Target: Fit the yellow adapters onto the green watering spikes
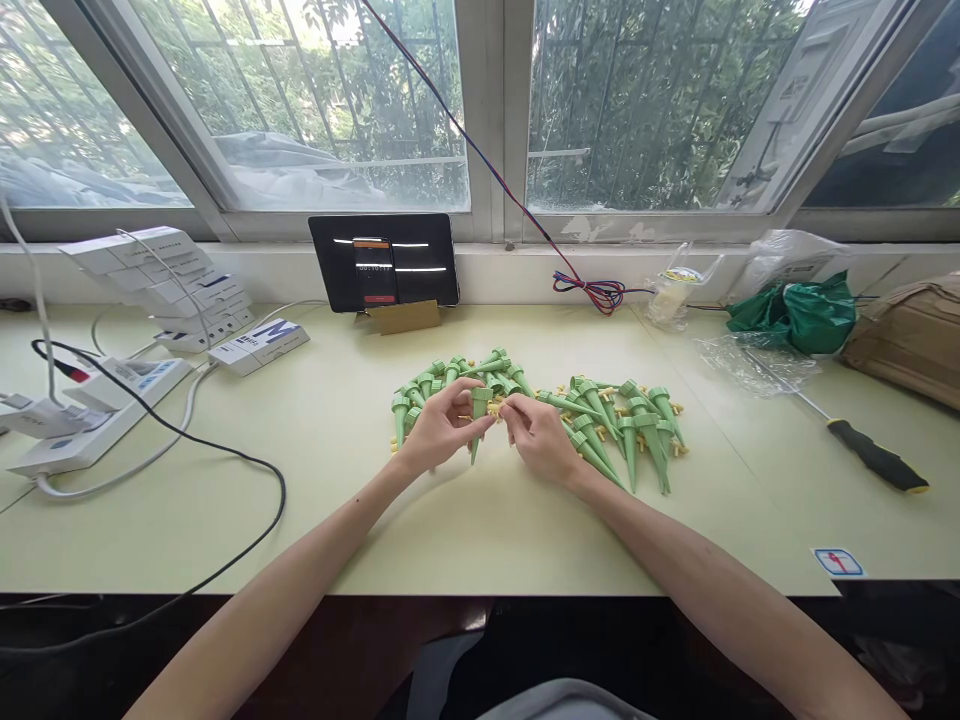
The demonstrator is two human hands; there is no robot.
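Observation:
Between thumb and fingers, my left hand (448, 425) holds a green plastic plant watering spike (481, 402) upright, its pointed end down. My right hand (538, 432) is closed in a pinch on a small yellow valve (494, 408) at the side of that spike, just under its cap. Behind the hands lies a heap of similar green spikes (427, 380), some with yellow valves showing. To the right, past my right wrist, is another heap of spikes (630, 425) with yellow pieces among them. My fingers partly cover the held spike and valve.
A tablet and phone (382, 262) lean on a cardboard stand at the back. White boxes (180, 285), a power strip (97, 420) and a black cable (247, 460) occupy the left. On the right are a screwdriver (874, 453), a green bag (795, 312) and a cardboard box (911, 335).

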